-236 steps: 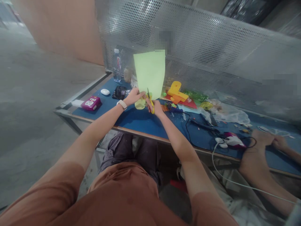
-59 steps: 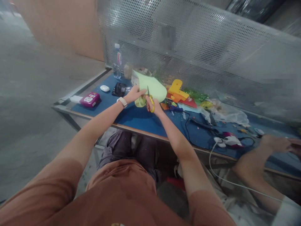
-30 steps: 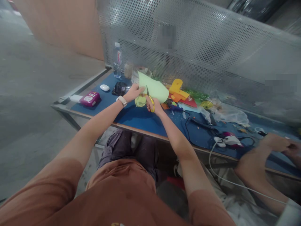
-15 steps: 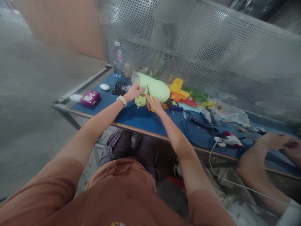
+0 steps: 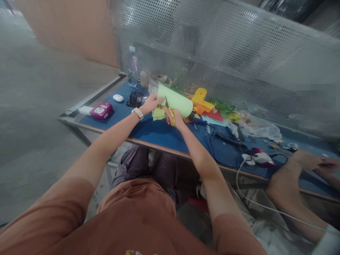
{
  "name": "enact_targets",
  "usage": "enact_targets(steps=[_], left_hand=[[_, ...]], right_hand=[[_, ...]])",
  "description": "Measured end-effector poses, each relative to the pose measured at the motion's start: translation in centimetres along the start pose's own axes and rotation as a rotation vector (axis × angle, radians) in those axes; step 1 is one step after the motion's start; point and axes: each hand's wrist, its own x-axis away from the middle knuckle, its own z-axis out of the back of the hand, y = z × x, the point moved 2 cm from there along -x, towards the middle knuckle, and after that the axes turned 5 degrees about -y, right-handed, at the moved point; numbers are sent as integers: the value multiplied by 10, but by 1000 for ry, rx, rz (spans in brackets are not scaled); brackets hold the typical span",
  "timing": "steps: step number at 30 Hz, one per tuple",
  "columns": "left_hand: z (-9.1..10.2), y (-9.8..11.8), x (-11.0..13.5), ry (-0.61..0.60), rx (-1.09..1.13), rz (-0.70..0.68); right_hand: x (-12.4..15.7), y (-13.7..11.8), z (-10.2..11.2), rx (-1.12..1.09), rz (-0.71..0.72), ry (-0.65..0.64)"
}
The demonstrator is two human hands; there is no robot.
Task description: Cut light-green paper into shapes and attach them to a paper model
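A curled sheet of pale green paper [image 5: 177,100] is held over the blue tabletop. My left hand [image 5: 152,103] pinches its left edge, thumb toward the scissors. In my right hand [image 5: 172,119] are yellow-handled scissors [image 5: 171,112], fingers wrapped round the loops and dark blades pointing up across the paper's left part. A yellow-green paper piece [image 5: 158,114] lies below, between the two hands. Whether the blades are closed on the paper is too small to tell.
Left on the table [image 5: 148,132] are a purple packet [image 5: 102,111], a white mouse-shaped item [image 5: 118,98] and a water bottle [image 5: 132,67]. Yellow pieces [image 5: 202,101], cords and clear plastic [image 5: 262,127] lie to the right. Another person's arm [image 5: 288,177] reaches in at far right. A perforated metal panel [image 5: 225,46] stands behind.
The green paper has shifted slightly right and its curl looks tighter, with its left edge tilted. My hands have barely moved. The other person's hand has moved a little.
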Motion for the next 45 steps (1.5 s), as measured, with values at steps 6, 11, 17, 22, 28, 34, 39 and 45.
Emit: enact_targets(steps=[6, 11, 17, 22, 28, 34, 39, 45], left_hand=[[-3, 2, 0, -58, 76, -6], [-3, 5, 0, -22, 99, 1], [1, 9, 1, -70, 23, -41], [3, 10, 1, -111, -11, -83], [2, 16, 2, -117, -4, -35], [-2, 13, 4, -67, 110, -9], [-2, 9, 2, -8, 116, 5], [2, 7, 0, -18, 45, -32]], right_hand=[[1, 0, 4, 34, 40, 44], [1, -1, 5, 23, 36, 33], [-2, -2, 1, -35, -28, 62], [1, -8, 2, -37, -65, 78], [3, -6, 9, -54, -32, 50], [0, -2, 12, -55, -38, 47], [1, -2, 12, -49, -33, 42], [3, -4, 13, -70, -49, 32]])
